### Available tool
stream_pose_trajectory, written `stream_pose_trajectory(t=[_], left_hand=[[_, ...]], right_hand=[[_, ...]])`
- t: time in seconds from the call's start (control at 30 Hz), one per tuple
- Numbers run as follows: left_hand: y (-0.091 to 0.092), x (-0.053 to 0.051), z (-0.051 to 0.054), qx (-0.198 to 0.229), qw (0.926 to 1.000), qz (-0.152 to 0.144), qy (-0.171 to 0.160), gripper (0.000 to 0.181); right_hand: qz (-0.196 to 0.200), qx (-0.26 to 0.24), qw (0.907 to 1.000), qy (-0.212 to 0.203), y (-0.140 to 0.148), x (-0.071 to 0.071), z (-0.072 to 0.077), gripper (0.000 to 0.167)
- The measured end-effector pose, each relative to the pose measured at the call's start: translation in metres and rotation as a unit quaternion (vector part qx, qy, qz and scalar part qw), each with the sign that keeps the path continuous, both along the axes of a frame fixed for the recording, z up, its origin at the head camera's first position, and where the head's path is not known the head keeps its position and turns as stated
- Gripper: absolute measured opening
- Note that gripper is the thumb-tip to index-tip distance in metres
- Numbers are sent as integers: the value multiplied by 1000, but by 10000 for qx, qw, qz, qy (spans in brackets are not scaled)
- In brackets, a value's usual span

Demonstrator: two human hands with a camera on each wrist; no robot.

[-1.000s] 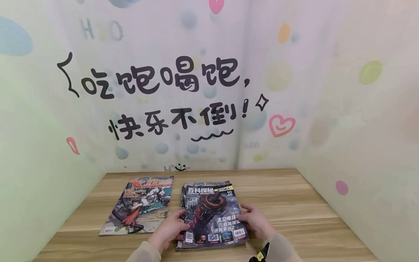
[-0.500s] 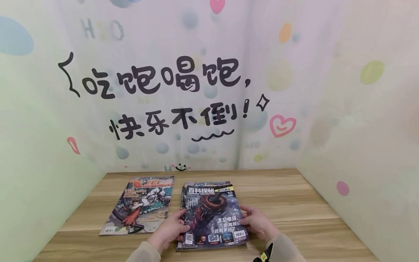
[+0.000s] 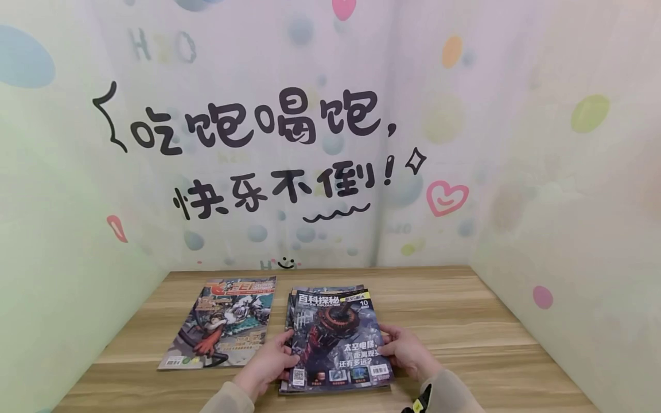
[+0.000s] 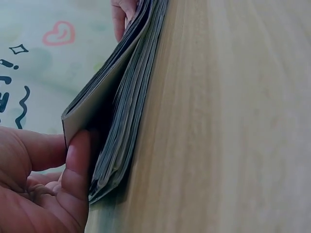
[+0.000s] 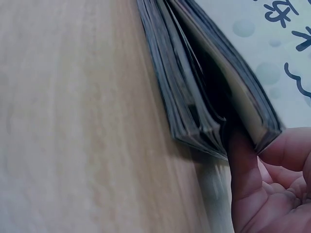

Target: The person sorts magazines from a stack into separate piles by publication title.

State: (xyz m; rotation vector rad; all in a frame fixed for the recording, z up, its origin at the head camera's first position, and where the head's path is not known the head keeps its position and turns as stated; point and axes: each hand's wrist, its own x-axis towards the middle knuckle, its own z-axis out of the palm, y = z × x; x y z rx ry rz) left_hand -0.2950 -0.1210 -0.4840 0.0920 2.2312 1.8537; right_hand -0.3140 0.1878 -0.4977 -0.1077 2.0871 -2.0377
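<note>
A dark magazine with a red ring on its cover lies on top of a magazine stack. My left hand pinches its left edge, and my right hand pinches the right edge. In the left wrist view, a digit of the left hand reaches into the gap beneath the top magazine. The right wrist view has the right hand doing the same, with the lifted edge apart from the stack below. Parts of the fingers are hidden under the magazine.
Another magazine, with a red and white illustrated cover, lies to the left on the wooden table. Behind the table stands a printed wall with black lettering. Pale side walls close in both sides.
My right hand has shifted very slightly right and nearer along the magazine's edge. The left hand and both magazine piles look unchanged.
</note>
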Motion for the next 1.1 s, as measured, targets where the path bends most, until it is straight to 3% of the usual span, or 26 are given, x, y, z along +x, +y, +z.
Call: stream_pose_trajectory(t=[0.47, 0.9, 1.1], left_hand=[[9, 2, 1, 76, 9997, -47, 244, 73], [32, 6, 12, 125, 9990, -61, 414, 74], [47, 3, 16, 129, 9987, -119, 473, 74]], right_hand=[[-69, 49, 9998, 179, 10, 0, 4, 72], [-407, 299, 9986, 126, 31, 0, 10, 72], [-305, 411, 9985, 207, 45, 0, 17, 75]])
